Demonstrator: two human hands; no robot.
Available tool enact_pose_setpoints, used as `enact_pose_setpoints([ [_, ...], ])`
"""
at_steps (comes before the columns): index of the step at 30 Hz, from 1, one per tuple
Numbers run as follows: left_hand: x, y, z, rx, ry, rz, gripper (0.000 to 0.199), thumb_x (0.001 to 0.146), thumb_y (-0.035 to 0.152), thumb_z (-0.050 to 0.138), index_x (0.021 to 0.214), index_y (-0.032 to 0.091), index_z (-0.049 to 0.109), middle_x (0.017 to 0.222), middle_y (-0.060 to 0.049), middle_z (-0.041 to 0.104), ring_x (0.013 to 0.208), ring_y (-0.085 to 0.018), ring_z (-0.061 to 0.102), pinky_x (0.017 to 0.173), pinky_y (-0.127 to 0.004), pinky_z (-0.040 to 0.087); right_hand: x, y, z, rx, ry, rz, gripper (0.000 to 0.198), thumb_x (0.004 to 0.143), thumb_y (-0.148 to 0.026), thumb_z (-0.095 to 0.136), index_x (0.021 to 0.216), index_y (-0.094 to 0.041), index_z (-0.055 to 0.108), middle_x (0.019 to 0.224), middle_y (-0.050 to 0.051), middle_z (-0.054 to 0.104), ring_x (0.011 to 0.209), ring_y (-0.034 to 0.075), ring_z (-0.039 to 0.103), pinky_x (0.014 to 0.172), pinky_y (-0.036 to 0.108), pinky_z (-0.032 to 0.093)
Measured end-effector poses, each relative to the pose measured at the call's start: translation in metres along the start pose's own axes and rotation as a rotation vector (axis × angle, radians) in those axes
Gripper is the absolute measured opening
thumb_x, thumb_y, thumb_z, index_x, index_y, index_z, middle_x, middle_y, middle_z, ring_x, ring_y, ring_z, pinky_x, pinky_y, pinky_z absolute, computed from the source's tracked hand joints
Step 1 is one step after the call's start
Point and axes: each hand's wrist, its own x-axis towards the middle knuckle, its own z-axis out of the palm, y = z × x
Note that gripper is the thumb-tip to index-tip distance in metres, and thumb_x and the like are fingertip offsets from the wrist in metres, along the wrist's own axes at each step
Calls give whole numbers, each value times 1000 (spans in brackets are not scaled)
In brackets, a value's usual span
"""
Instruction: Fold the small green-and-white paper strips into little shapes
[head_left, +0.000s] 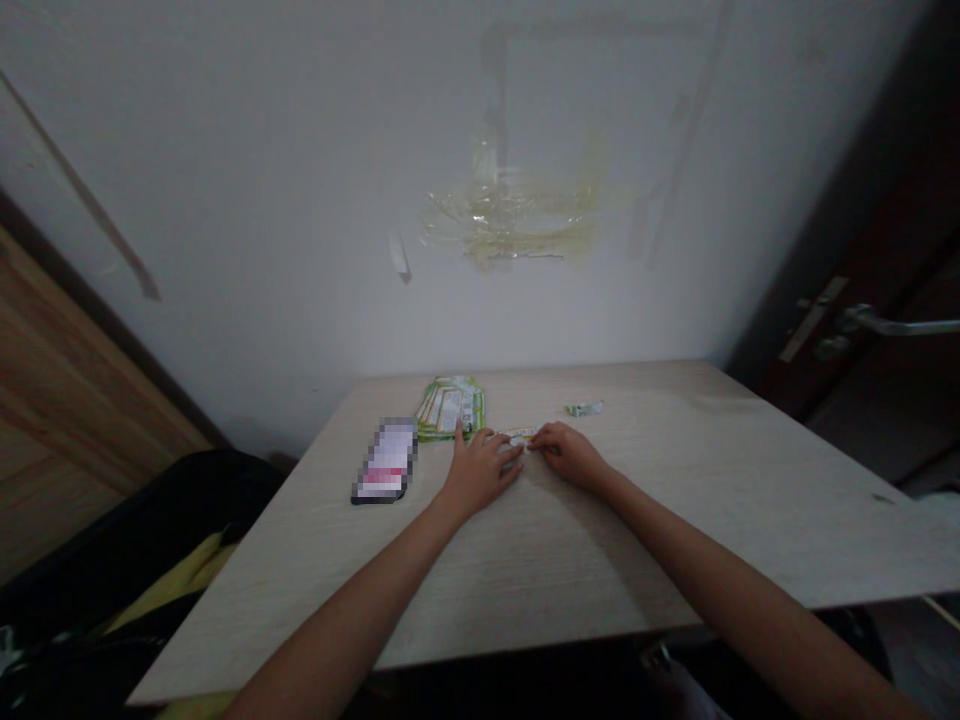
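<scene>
A narrow, flattened strip of printed packaging lies on the table between my two hands, its near side partly hidden by fingers. My left hand rests flat with its fingers spread, the fingertips at the strip's left part. My right hand is curled, thumb and fingers pinched together at the strip's right end. Just beyond my left hand sits a fanned stack of green-and-white printed packets. Behind my right hand is a small crumpled green-and-white packet piece, touched by neither hand.
A phone with a blurred screen lies left of my left hand. The pale wooden table meets a wall bearing old tape. A dark door with a metal handle stands at right. Black bags are at left.
</scene>
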Motion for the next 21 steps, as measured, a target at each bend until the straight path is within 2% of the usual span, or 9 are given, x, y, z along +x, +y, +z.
enact_pose_setpoints([
  [8, 2, -3, 4, -35, -34, 2, 32, 97, 47, 46, 122, 39, 64, 125, 0, 66, 124, -27, 51, 114, -72, 7, 1, 3, 3, -2, -3, 16, 31, 81, -5, 57, 98, -22, 76, 100, 5, 72, 98, 20, 63, 93, 34, 48],
  [11, 2, -6, 9, -66, -61, 1, 33, 96, 48, 46, 124, 39, 62, 135, 0, 61, 133, -30, 44, 114, -72, 10, 1, 3, 2, 1, 0, 7, 31, 81, -5, 57, 98, -22, 76, 99, 5, 72, 98, 20, 62, 94, 34, 48],
  [21, 3, -13, 14, -161, -180, -20, 38, 99, 47, 41, 133, 40, 54, 146, 2, 54, 143, -31, 34, 114, -74, 7, 1, 4, 3, 21, -12, 18, 31, 80, -5, 57, 98, -22, 75, 101, 5, 72, 98, 20, 62, 95, 35, 47],
])
